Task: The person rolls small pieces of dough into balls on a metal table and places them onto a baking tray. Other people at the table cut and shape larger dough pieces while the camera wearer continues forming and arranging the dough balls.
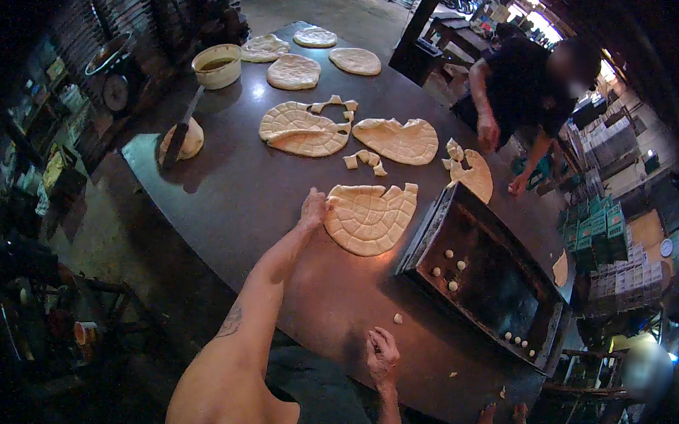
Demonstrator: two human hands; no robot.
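The left grip (314, 208) is at the left edge of a scored dough sheet (371, 222) on the desk (227, 184), fingers against the rim — perhaps to steady it; whether they pinch or only press, I cannot tell. The sheet lies flat just right of that grip, its spokes and arcs likely marking out even portions, its far edge notched. The right grip (382, 354) is half-curled above the desk's near side; whether it holds anything is hidden. A small dough ball (398, 318) sits just beyond its fingers. The black tray (503, 272), ahead and right of this grip, holds similar balls in loose clusters — apparently within easy reach. Beyond the left grip, more sheets lie spread out singly, probably to avoid sticking. The scale (116, 94), far left of both grips, has a dial too dark to read; no brand or label is legible.
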